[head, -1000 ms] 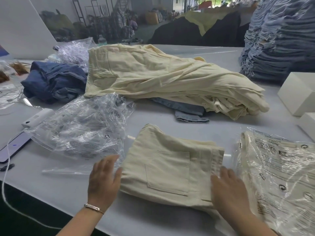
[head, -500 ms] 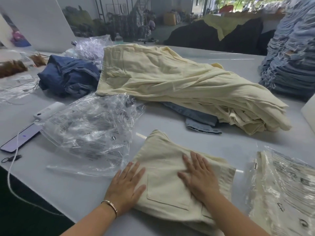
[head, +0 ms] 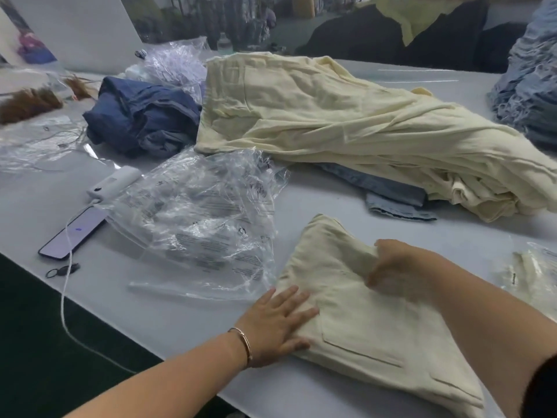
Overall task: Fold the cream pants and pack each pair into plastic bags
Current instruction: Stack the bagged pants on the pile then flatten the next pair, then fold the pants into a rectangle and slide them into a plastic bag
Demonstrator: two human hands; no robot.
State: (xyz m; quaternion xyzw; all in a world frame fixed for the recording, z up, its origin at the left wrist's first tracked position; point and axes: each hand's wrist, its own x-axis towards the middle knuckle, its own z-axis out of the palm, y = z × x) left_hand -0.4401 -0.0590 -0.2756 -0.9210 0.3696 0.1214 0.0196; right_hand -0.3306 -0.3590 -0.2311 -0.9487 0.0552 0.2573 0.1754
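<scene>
Under both hands, folded cream pants (head: pixel 370 315)

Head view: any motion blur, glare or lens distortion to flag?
Head view: the right hand is motion-smeared on the folded cream pants, while the left hand lying flat is sharp; white glare streaks the crumpled clear plastic bags; the grey table edge bows from the wide-angle lens; lighting is soft with faint shadows.

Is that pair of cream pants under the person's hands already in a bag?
Not yet. The folded pants lie bare on the table, with the left hand flat on them; the empty plastic bags sit beside them.
</scene>
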